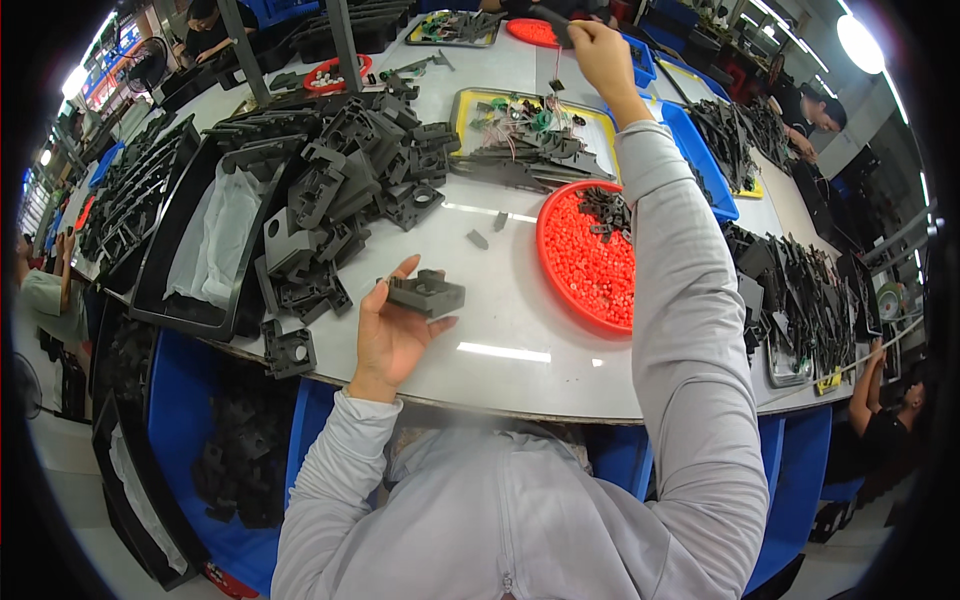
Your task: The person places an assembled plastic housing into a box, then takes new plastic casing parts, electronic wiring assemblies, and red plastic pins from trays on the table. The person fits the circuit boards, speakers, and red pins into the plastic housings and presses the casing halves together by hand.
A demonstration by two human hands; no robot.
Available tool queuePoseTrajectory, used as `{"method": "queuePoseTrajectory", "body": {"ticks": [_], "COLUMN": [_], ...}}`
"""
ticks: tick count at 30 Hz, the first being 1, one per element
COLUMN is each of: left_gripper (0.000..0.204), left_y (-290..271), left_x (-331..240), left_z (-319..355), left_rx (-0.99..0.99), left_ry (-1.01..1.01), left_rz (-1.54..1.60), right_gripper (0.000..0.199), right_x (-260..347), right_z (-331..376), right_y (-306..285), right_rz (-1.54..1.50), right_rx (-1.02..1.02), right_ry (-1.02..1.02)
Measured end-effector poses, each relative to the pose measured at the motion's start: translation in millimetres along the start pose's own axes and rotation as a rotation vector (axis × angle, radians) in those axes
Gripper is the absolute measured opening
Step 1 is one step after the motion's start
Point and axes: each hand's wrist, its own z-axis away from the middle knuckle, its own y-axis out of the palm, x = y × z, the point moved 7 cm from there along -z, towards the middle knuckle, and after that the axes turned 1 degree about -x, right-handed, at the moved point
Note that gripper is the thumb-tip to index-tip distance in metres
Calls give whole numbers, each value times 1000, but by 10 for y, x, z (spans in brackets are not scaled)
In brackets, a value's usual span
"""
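While left hand holds a dark part, right hand blurs.

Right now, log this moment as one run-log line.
left hand: holds dark grey plastic part | right hand: raised, grips dark tool | red tray: beneath right forearm

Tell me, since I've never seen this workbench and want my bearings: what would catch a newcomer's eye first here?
Probably the round red tray of small red beads, right of centre on the white table, under the person's outstretched right arm. Next, the big heap of dark grey plastic parts piled to the left. In front, the left hand holds one such grey part, while the right hand reaches far across, gripping a dark tool.
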Motion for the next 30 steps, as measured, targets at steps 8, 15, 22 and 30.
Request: {"method": "queuePoseTrajectory", "body": {"ticks": [8,15,22,30], "left_gripper": [68,58,53,80], "left_y": [66,-14,-152,-120], "left_x": [181,202,196,131], "left_z": [88,99,123,238], "left_rx": [70,-9,-100,-221], "left_ry": [-195,-162,-139,-140], "left_rz": [406,460,542,346], "right_gripper": [29,27,26,26], "right_x": [60,150,228,463], "right_z": [-123,-80,18,322], "right_y": [-348,-421,-362,-667], "right_rz": [-60,-292,-357,-363], "right_rx": [-160,-153,263,234], "right_ry": [-28,-60,43,20]}}
